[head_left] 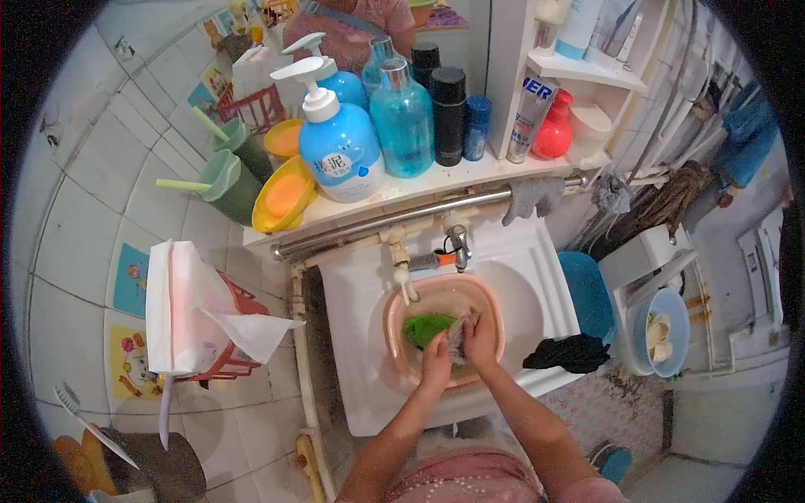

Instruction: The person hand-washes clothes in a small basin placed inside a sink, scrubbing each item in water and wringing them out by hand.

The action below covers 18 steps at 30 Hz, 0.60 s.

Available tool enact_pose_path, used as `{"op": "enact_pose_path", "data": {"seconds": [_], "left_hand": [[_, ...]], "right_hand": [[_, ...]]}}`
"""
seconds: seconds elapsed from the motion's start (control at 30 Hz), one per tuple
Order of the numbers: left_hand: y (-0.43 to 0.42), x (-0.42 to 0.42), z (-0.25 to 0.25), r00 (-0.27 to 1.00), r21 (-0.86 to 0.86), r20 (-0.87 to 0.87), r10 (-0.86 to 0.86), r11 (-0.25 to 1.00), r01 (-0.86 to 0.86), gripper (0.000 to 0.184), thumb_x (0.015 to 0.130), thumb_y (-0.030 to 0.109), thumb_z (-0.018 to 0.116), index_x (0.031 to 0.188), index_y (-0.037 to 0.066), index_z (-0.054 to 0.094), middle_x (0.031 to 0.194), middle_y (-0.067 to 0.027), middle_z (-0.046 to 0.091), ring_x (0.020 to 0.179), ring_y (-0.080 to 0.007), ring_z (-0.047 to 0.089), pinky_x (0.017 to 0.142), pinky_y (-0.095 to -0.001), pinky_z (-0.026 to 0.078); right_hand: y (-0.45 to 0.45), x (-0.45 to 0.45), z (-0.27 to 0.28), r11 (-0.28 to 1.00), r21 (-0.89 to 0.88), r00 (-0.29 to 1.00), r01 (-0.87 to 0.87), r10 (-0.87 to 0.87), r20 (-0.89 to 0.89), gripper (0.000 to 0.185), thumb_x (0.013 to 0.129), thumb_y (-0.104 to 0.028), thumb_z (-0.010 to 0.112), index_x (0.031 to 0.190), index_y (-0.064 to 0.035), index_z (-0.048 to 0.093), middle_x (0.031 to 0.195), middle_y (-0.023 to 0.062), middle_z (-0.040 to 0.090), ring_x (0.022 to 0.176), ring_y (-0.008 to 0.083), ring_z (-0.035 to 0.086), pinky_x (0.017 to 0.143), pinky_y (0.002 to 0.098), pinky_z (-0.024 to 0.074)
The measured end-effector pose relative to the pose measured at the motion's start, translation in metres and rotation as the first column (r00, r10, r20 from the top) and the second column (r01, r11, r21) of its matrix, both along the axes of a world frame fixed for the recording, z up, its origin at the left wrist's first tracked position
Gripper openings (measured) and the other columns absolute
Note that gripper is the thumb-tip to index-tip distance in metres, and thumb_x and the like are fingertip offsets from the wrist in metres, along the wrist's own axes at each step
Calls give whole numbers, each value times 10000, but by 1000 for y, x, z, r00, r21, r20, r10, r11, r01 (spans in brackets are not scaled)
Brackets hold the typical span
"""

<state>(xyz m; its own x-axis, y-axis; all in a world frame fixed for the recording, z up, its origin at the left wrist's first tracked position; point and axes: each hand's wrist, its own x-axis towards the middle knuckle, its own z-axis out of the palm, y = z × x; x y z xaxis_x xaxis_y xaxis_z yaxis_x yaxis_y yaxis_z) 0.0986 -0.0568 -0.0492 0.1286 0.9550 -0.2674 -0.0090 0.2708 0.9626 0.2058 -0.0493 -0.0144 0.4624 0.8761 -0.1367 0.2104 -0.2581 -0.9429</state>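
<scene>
A pink plastic basin (394, 335) stands in the white sink (537, 293), with water in it. Over the basin my left hand (435, 362) and my right hand (480, 339) are closed on a small wet greyish cloth (457, 339), one at each side of it. Its exact kind is hard to make out, since my fingers cover much of it. A bright green cloth-like piece (425, 329) lies in the basin, just left of my hands. The tap (458, 243) and a white plastic spout (407, 285) are behind the basin's far rim.
Black cloth (568, 355) lies on the sink's right edge. On the shelf above are a blue pump bottle (338, 151), a teal bottle (404, 126) and a yellow soap dish (285, 197). A grey glove (534, 198) hangs on the rail (402, 216). Tissues (189, 310) hang at left.
</scene>
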Motion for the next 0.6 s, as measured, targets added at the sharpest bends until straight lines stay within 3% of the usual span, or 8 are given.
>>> {"op": "enact_pose_path", "data": {"seconds": [0.03, 0.1, 0.13, 0.23, 0.33, 0.4, 0.47, 0.6], "left_hand": [[6, 1, 3, 1000, 1, 2, 0, 1000, 0, 277, 920, 113, 386, 1155, 17, 497, 1034, -92, 569, 867, -170, 546, 761, -292, 459], [23, 3, 14, 930, -399, 246, 272, 903, -159, 276, 906, 75, 367, 1136, 33, 514, 1021, -86, 572, 874, -177, 550, 750, -314, 474], [31, -7, 8, 934, -509, 285, 214, 860, -42, 291, 890, 41, 350, 1132, 44, 512, 1017, -88, 570, 890, -172, 547, 739, -316, 482], [20, -7, 34, 921, -557, 337, 194, 830, 29, 283, 933, 141, 339, 1147, 49, 499, 1095, -88, 549, 889, -207, 556, 746, -326, 485], [-1, -16, 37, 938, -426, 341, 65, 900, 93, 281, 938, 132, 335, 1128, 36, 518, 1078, -85, 553, 894, -180, 545, 730, -298, 470], [-3, -18, 34, 949, -285, 311, -56, 947, 149, 288, 943, 134, 327, 1114, 26, 533, 1056, -86, 560, 920, -162, 537, 762, -284, 452], [-2, -17, 19, 997, -87, -44, -58, 995, 54, 293, 948, 133, 330, 1138, 10, 517, 1088, -84, 556, 956, -172, 528, 803, -274, 426], [5, -20, -32, 998, -237, -5, 65, 969, -64, 289, 946, 124, 331, 1128, 3, 519, 1063, -101, 571, 965, -179, 530, 841, -281, 407]], "right_hand": [[-8, -8, 19, 1000, 1, 1000, 0, 0, 2, 339, 856, -62, 463, 1176, 36, 412, 1032, 210, 527, 940, 287, 539, 805, 344, 425], [-25, -35, 47, 987, 123, 995, -102, 102, 4, 325, 867, -58, 445, 1181, 21, 419, 1049, 214, 526, 954, 307, 540, 806, 347, 427], [-28, -46, 44, 987, 124, 995, -102, 102, 8, 325, 867, -58, 445, 1181, 21, 419, 1049, 214, 526, 954, 307, 540, 806, 347, 427], [-26, -53, 30, 911, 362, 931, -198, 59, 361, 272, 888, -79, 414, 1146, 0, 445, 1068, 213, 523, 944, 329, 545, 804, 352, 431], [-14, -2, -28, 999, 2, 999, -42, 42, 6, 261, 896, -123, 400, 1130, -20, 452, 944, 240, 570, 867, 386, 559, 763, 441, 430], [-16, 15, -26, 993, -51, 990, -108, 112, 81, 262, 896, -134, 404, 1127, -25, 457, 925, 234, 578, 849, 383, 564, 741, 438, 436], [-25, 11, -18, 973, -152, 962, -174, 201, 183, 245, 895, -133, 395, 1109, -45, 477, 866, 202, 602, 788, 375, 577, 672, 435, 445], [-50, -26, -7, 911, 92, 906, -403, 382, 183, 273, 869, -115, 433, 1129, -52, 481, 847, 184, 610, 805, 345, 588, 664, 414, 438]]}}
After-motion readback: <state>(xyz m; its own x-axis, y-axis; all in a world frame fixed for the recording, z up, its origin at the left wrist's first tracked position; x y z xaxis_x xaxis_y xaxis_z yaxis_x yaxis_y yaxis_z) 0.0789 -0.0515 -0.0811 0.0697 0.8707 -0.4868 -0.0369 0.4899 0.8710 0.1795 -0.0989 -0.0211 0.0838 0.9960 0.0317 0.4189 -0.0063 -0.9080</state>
